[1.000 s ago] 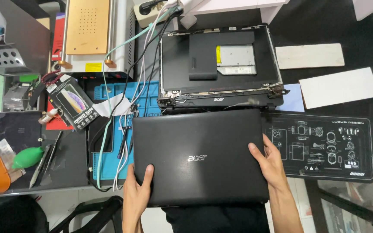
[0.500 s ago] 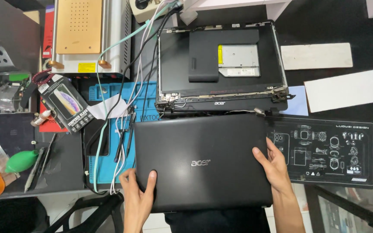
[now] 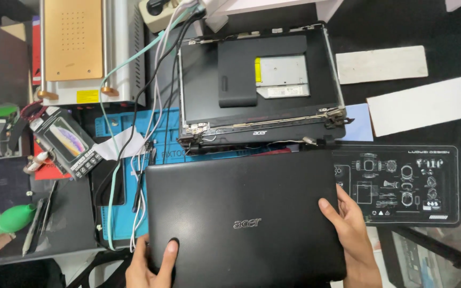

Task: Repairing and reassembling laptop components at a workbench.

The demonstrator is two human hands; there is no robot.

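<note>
A: Nearest items?
B: Left hand (image 3: 148,265) and right hand (image 3: 350,230) clamp the closed black laptop (image 3: 244,216), fingers spread on its lid.
A: Beyond the fingertips?
B: Cables (image 3: 134,154) leftward; dismantled laptop shell (image 3: 260,85) farther, touching its far edge.

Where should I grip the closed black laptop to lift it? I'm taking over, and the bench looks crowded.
Take the closed black laptop by its two short side edges near the front corners, coming from the near side. It lies flat, and cables crowd its left while a dismantled laptop sits behind it. The left hand and right hand already hold it there, thumbs on top.
</note>
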